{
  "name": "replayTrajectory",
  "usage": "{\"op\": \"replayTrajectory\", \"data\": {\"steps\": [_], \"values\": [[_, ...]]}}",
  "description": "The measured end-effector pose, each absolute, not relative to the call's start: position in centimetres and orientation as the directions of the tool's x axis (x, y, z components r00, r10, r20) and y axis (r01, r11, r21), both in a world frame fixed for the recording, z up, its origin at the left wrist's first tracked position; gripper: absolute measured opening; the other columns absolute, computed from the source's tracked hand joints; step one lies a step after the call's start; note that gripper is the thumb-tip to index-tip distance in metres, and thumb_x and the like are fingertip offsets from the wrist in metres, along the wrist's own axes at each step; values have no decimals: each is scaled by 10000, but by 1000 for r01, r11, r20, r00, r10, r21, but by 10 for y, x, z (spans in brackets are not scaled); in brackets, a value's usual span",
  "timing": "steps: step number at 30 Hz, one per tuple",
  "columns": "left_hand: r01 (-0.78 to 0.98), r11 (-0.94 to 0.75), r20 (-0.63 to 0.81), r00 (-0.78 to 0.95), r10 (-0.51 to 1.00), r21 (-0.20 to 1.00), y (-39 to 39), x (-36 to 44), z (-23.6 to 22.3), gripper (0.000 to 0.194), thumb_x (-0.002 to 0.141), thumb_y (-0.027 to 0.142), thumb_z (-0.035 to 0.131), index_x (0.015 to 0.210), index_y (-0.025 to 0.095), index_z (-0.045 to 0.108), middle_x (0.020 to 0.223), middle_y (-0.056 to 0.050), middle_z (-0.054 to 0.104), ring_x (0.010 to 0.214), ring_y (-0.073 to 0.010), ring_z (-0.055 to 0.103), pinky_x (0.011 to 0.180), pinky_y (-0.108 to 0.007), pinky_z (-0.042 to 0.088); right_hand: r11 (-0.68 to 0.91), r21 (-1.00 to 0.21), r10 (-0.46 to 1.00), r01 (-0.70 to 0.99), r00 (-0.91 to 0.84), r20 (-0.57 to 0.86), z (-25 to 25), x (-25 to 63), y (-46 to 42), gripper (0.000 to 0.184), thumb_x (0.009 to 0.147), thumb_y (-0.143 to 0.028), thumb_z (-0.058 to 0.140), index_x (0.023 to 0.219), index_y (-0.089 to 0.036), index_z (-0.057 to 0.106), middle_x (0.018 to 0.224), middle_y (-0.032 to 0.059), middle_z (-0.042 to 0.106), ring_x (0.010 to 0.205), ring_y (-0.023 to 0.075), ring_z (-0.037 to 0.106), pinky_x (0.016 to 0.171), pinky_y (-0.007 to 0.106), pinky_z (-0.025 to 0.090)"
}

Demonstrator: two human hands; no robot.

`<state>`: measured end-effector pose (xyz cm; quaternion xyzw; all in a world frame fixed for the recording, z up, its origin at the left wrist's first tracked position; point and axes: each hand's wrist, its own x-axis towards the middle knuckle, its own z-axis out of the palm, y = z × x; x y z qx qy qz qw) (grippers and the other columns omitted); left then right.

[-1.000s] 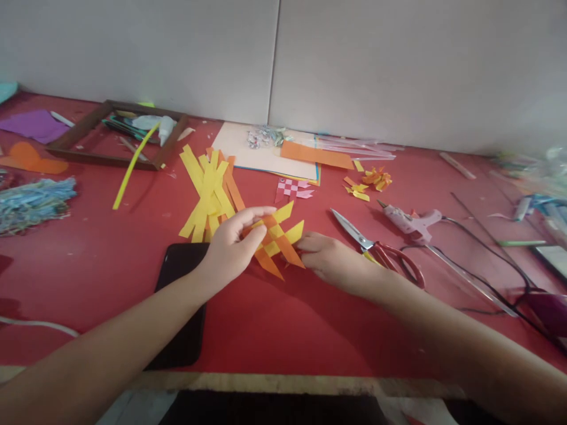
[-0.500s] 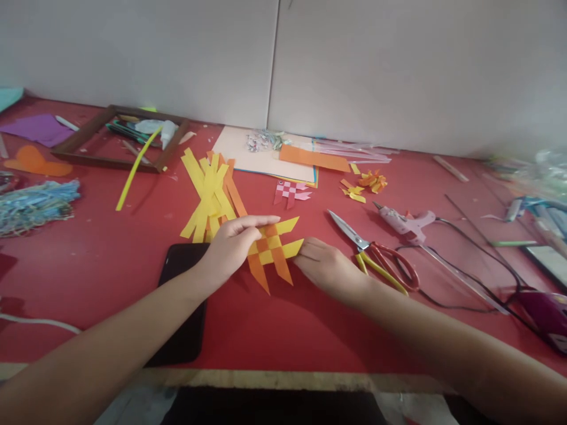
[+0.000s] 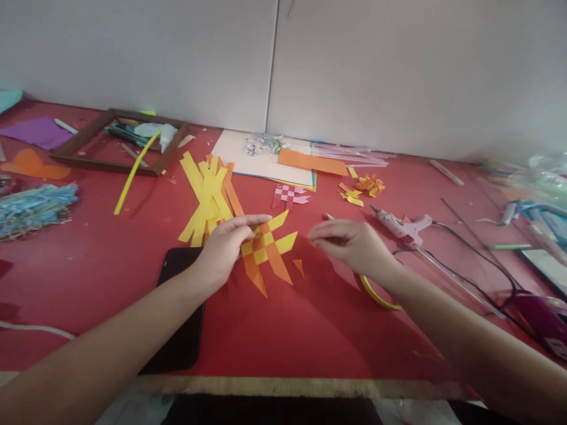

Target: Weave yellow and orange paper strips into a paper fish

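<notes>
My left hand (image 3: 228,248) pinches a woven paper fish (image 3: 261,251) by its left side, thumb and fingers closed on it. Yellow and orange strips form its checkered body, with slanted strip ends pointing right and down. A small orange paper triangle (image 3: 299,267) is just right of the fish. My right hand (image 3: 354,245) is apart from the fish, its fingertips pressed together; what they hold, if anything, is too small to name. Under that hand lie the scissors, mostly hidden, with a yellow handle (image 3: 378,296) and the blade tip showing.
Yellow paper strips (image 3: 208,192) lie behind my left hand, and a black phone (image 3: 177,319) under my left forearm. Farther back are a pink checkered paper fish (image 3: 287,195), orange and yellow scraps (image 3: 370,186) and a wooden frame (image 3: 66,155). A pink glue gun (image 3: 405,227) with its cord lies right.
My right hand has moved from the fish's yellow tip up and right, over the scissors. The small orange triangle now shows beside the fish. My left hand keeps its hold, shifted slightly left.
</notes>
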<state>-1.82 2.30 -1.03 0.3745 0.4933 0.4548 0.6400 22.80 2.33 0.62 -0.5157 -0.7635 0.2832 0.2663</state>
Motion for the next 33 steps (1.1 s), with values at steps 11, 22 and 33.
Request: {"op": "replayTrajectory", "data": {"steps": [11,22,33], "values": [[-208,323,-318,57,946,923,22,-17,-7,297,687,157,571,892,202,780,1071,-53,737,1074,-231,620,914,-336,478,700,-386,664,600,-747,43,11,213,0,328,947,-138,436,1108,-217,710,1174,70,698,1059,190,665,921,329,552],[-240,395,-378,116,919,887,21,-18,-5,320,713,156,601,989,205,755,988,-44,727,820,-173,667,699,-267,534,734,-254,665,629,-743,80,-8,217,-13,310,939,-94,447,1145,-172,666,1134,102,674,1017,207,630,886,350,559],[-236,330,-308,126,943,914,23,-18,-8,340,722,143,674,1053,222,692,986,-15,653,838,-128,630,700,-228,508,758,-102,650,645,-730,214,-20,211,-11,321,961,-139,405,889,-155,718,712,81,636,702,190,588,641,304,497]]}}
